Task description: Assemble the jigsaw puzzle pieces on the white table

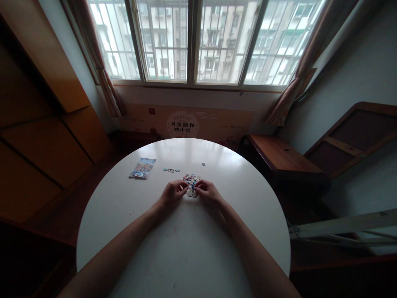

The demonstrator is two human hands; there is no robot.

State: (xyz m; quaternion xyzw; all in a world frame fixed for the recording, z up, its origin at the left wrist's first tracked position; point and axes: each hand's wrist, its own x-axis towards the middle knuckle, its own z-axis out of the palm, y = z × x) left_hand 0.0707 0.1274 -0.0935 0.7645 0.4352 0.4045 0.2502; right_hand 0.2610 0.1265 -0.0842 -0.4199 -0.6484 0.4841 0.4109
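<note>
A small heap of jigsaw pieces (191,179) lies on the white round table (182,248), mixed in colour, with paler pieces at its near side. My left hand (174,192) is at the heap's left edge, thumb and fingers pinched together; whatever is between the tips is too small to make out. From the right, my right hand (208,191) closes its fingertips on a small bluish jigsaw piece (193,187) over the heap. Beyond the left hand lies a short strip of jigsaw pieces (171,170). One single jigsaw piece (203,164) sits apart, farther back.
A colourful printed packet (143,168) lies at the table's left back. Past the table stand a low wooden bench (279,153) on the right and a printed board (214,120) under the window. Orange-brown cabinets (37,153) line the left side.
</note>
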